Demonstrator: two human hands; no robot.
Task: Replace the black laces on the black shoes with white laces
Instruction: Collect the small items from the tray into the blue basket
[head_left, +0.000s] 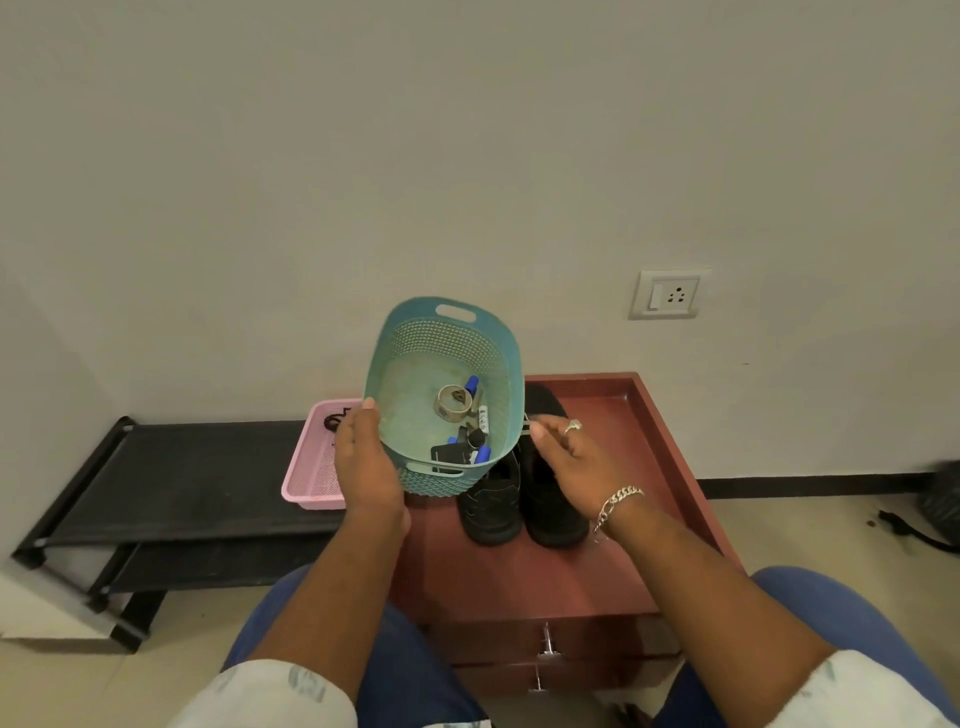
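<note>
Two knees sit low in the frame, and above them the left hand (366, 462) grips the tilted basket (415, 364) while the right hand (563, 457), fingers loosely spread, should reach in slowly, with the shoes (524, 512) mid-frame below.

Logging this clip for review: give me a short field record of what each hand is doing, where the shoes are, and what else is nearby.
left hand: holds the teal basket, tilted toward the camera
right hand: beside the basket's right rim, pinching something thin and pale; identity unclear
basket contents: tape roll, blue-capped markers, small dark items
black shoes: side by side on the red-brown cabinet
pink tray: on the black rack
</note>
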